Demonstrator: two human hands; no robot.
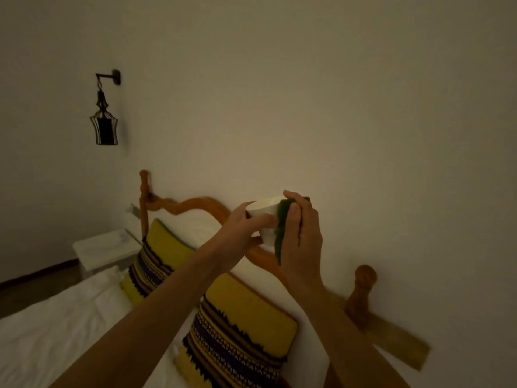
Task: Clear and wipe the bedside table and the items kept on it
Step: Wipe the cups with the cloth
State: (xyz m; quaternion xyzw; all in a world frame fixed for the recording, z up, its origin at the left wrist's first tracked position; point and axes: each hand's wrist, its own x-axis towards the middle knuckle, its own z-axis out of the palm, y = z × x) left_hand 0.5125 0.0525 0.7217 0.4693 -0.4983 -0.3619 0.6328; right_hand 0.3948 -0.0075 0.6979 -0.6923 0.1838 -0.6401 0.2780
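White cup-like item (263, 219) is held up above the headboard (195, 205), clear of the wall. Looks ceramic: rigid, light, probably slick and breakable, so grip the body. Left hand (242, 229) wraps its side. Right hand (300, 236) clamps a green cloth (281, 233) against its far side, both arms outstretched.

We see a smooth matt white object (264, 217), material unclear, against a rough-napped dark green cloth (281, 233). The headboard (193, 205) and its post (363, 287) look like turned wood with a slight varnish sheen, the cushions (237, 329) are coarse woven cloth in yellow with dark patterned bands, and the bedsheet (56, 326) is soft creased white fabric. We note a matt plastered wall (335, 107), a dark metal wall lantern (104, 127) and a matt white bedside table (103, 247).
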